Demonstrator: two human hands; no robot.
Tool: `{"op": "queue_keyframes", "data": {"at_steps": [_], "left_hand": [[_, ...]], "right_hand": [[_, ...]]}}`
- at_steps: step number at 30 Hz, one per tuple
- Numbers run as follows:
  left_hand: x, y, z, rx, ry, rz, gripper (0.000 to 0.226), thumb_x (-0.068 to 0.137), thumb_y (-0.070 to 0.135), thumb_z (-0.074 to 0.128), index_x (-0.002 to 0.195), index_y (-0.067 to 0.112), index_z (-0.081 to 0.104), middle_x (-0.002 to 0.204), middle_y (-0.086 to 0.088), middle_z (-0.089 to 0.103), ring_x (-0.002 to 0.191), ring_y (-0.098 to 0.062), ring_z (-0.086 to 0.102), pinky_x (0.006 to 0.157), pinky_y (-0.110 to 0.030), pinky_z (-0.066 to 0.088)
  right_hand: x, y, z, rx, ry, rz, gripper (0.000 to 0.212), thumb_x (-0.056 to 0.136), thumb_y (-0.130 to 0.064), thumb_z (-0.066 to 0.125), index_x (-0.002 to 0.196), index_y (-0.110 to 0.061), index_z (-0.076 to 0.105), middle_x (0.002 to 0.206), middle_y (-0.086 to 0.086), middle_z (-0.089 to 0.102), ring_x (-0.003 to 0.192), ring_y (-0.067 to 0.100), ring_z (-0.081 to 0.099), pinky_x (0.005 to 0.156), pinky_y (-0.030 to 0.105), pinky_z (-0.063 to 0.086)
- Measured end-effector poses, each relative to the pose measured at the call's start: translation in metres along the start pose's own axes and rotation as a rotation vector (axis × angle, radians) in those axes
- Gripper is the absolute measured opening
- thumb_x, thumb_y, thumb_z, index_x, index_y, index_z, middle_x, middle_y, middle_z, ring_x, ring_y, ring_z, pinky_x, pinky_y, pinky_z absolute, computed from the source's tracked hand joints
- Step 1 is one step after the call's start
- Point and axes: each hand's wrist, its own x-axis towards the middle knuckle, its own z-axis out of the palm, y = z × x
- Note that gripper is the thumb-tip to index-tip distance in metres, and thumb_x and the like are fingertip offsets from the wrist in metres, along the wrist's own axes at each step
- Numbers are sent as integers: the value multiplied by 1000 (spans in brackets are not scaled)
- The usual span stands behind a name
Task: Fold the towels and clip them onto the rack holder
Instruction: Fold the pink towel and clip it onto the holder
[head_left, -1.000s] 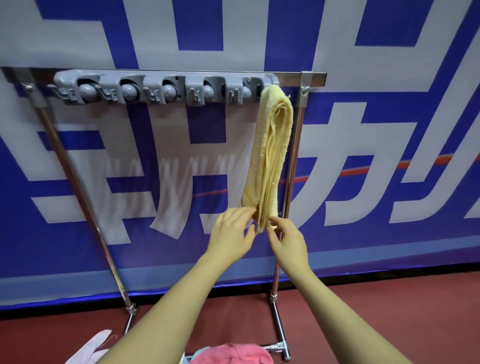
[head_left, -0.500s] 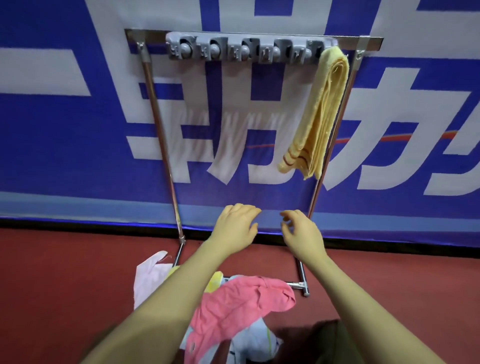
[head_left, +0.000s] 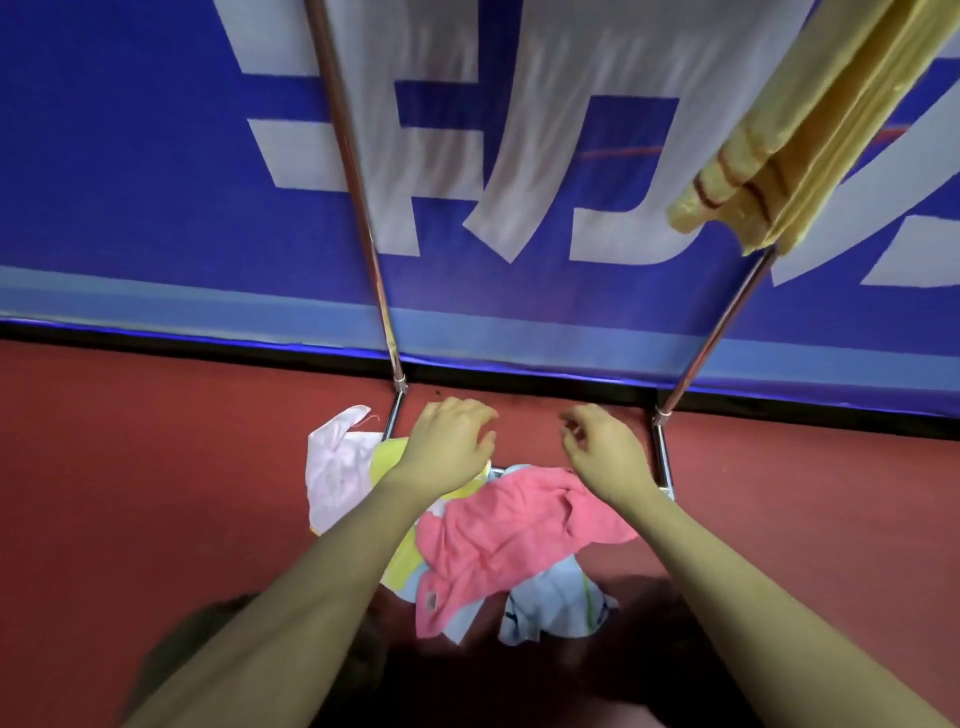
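A folded yellow towel (head_left: 810, 130) hangs at the upper right, its top out of frame. On the red floor lies a pile of towels: a pink one (head_left: 514, 530) on top, a pale pink one (head_left: 337, 467) at the left, a yellow-green one (head_left: 405, 561) and a light blue one (head_left: 561, 603) beneath. My left hand (head_left: 447, 447) hovers over the pile's left side with loosely curled fingers, holding nothing. My right hand (head_left: 602, 447) hovers above the pink towel's far edge, fingers also loosely curled and empty. The rack's clip holder is out of view.
The rack's two chrome uprights, the left upright (head_left: 358, 208) and the right upright (head_left: 711, 343), rise from feet on the red floor (head_left: 156, 467). A blue and white banner wall (head_left: 156, 208) stands close behind the rack.
Both hands have let go of the hanging yellow towel and dropped toward the pile on the floor. The view has tilted down, so the clip holder has left the frame.
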Motion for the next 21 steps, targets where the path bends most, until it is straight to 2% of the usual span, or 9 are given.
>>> {"op": "queue_keyframes", "data": {"at_steps": [7, 11, 13, 15, 17, 19, 21], "left_hand": [[49, -74, 109, -24, -177, -66, 40, 93, 31, 39, 128, 19, 55, 132, 0, 55, 123, -22, 46, 98, -29, 27], [59, -115, 181, 6, -297, -77, 39, 95, 28, 44, 132, 20, 51, 135, 0, 53, 125, -22, 44, 99, -30, 27], [55, -132, 214, -12, -335, -98, 40, 92, 29, 42, 128, 17, 56, 128, -4, 58, 120, -26, 48, 98, -33, 31], [48, -145, 238, -37, -335, -104, 45, 81, 31, 40, 113, 13, 66, 111, -5, 67, 104, -28, 60, 87, -35, 44], [39, -162, 264, 4, -325, -106, 46, 73, 34, 37, 97, 15, 71, 96, -2, 71, 85, -24, 67, 72, -32, 52], [29, -173, 284, 12, -369, -104, 47, 71, 34, 36, 96, 15, 71, 99, -3, 71, 85, -24, 67, 74, -33, 50], [22, -181, 301, 22, -392, -122, 43, 73, 33, 39, 96, 14, 71, 99, -4, 71, 85, -25, 67, 78, -34, 40]], "right_hand": [[61, 53, 109, -23, -196, 75, 25, 87, -10, 54, 110, -8, 65, 102, 11, 65, 92, 34, 63, 82, 42, 48], [74, 82, 183, -41, -340, 82, 25, 88, -11, 54, 111, -8, 65, 108, 12, 66, 98, 33, 61, 85, 40, 47], [76, 95, 222, -38, -404, 74, 26, 89, -14, 55, 113, -9, 65, 110, 13, 65, 100, 34, 60, 87, 40, 46], [74, 104, 257, -25, -457, 62, 29, 88, -17, 60, 116, -10, 65, 112, 15, 64, 101, 36, 59, 88, 42, 44], [71, 110, 289, -22, -490, 54, 37, 86, -28, 61, 119, -12, 65, 115, 14, 64, 101, 38, 57, 88, 41, 41], [68, 110, 318, -19, -509, 74, 59, 79, -53, 47, 124, -17, 62, 122, 10, 61, 107, 36, 54, 90, 39, 37], [64, 108, 340, -35, -539, 94, 73, 74, -66, 39, 131, -23, 56, 131, 5, 54, 116, 31, 47, 92, 36, 29]]}}
